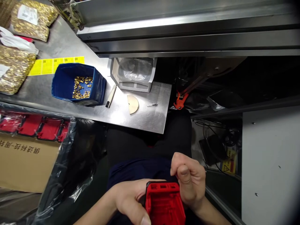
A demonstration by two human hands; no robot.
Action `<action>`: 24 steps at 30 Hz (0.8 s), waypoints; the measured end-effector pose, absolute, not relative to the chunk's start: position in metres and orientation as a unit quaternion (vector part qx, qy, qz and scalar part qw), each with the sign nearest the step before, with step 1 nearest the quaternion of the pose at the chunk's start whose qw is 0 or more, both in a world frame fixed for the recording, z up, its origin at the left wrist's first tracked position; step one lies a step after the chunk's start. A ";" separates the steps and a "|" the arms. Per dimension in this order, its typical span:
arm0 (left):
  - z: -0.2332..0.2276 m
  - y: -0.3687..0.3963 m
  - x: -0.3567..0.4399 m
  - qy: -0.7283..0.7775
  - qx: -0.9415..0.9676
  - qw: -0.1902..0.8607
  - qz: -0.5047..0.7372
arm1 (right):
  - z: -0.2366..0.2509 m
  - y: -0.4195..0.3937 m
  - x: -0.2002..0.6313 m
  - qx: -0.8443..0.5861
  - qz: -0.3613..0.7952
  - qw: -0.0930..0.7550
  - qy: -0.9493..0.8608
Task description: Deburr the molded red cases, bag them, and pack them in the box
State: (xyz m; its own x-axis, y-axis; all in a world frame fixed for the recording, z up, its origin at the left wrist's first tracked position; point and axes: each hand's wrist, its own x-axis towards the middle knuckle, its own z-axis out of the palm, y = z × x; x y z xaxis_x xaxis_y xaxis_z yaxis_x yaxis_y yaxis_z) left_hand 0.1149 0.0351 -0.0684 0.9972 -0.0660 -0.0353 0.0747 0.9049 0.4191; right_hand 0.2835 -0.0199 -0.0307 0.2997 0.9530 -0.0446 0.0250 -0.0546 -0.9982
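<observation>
A red plastic housing [165, 203] with open slots sits low in the view, over my lap. My left hand [130, 200] grips its left side, thumb along the front edge. My right hand [191, 179] is curled against its right top corner, thumb and fingertips pinched together just above it; whether something small is between them I cannot tell. On the steel table [145, 115] ahead stand a blue bin [77, 84] with small brass parts inside, a white pen-like tool [110, 97], a pale half-disc [132, 104] and tweezers [152, 105].
A white scale [133, 75] with a clear cover stands at the table's back. Bags of brass parts [16, 67] and yellow labels [56, 64] lie at left. A cardboard box [25, 159] with red parts in plastic sits lower left. Orange-handled pliers [180, 100] lie right of the table.
</observation>
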 end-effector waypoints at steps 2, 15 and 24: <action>-0.068 0.036 0.115 0.008 0.234 0.972 -0.035 | -0.029 -0.017 0.284 -0.569 0.466 0.529 -0.424; -0.066 0.037 0.111 0.023 0.226 0.972 -0.064 | -0.026 -0.017 0.280 -0.568 0.478 0.523 -0.420; -0.061 0.041 0.112 0.033 0.150 0.985 -0.079 | -0.031 -0.023 0.280 -0.628 0.409 0.546 -0.373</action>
